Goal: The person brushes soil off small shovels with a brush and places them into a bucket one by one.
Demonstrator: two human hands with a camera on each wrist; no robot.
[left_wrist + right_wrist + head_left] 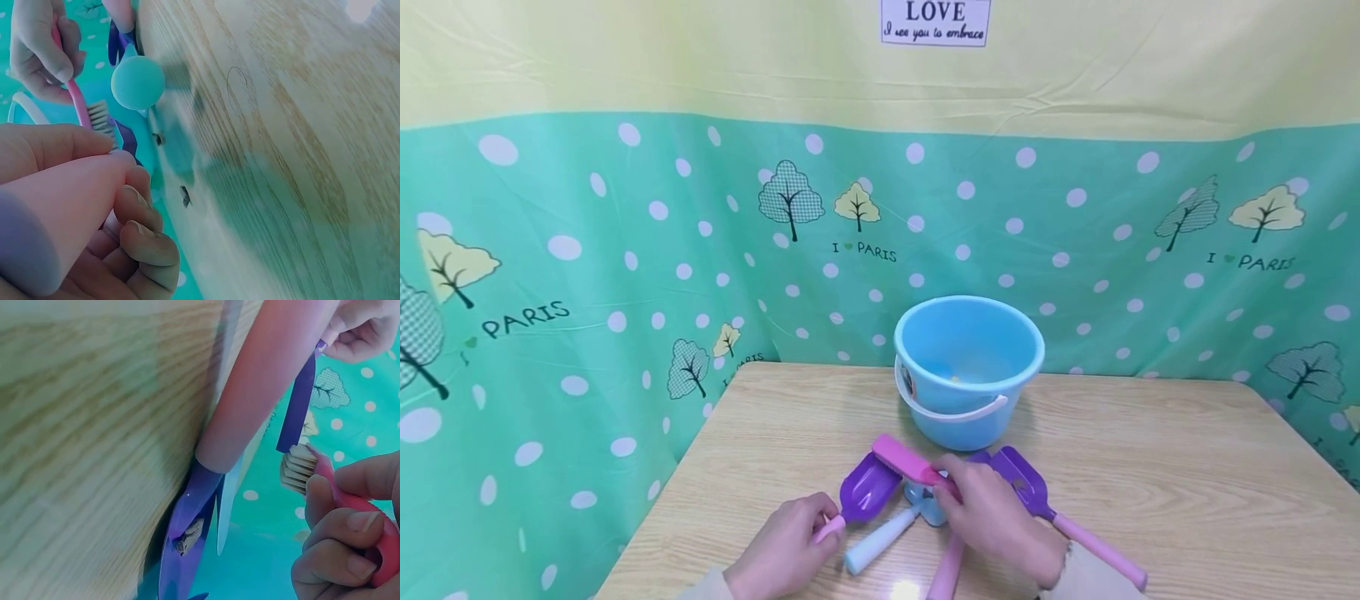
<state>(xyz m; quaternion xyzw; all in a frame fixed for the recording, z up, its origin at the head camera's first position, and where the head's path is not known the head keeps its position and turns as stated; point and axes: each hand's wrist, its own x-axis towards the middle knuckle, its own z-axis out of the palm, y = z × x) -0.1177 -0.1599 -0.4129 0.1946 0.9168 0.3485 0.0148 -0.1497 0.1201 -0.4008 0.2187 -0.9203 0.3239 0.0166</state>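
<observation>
My left hand (786, 542) grips the pink handle of a purple toy shovel (867, 493), its scoop raised over the table. In my right hand (1000, 517) is a pink brush (904, 458). The brush's pale bristles (299, 467) are right at the front edge of the scoop in the right wrist view. Below the hands lies a light-blue toy tool (880, 540), its head partly hidden behind the brush and right hand. A second purple shovel (1021, 482) lies right of my right hand, and another pink handle (947, 571) shows beneath that hand.
Behind the hands stands a light-blue bucket (966, 417) with a white handle hanging at its front. A small brown piece (189, 537) lies in one purple scoop. Small dark bits (185, 195) show on the wooden table (805, 408). A printed curtain (850, 317) hangs behind.
</observation>
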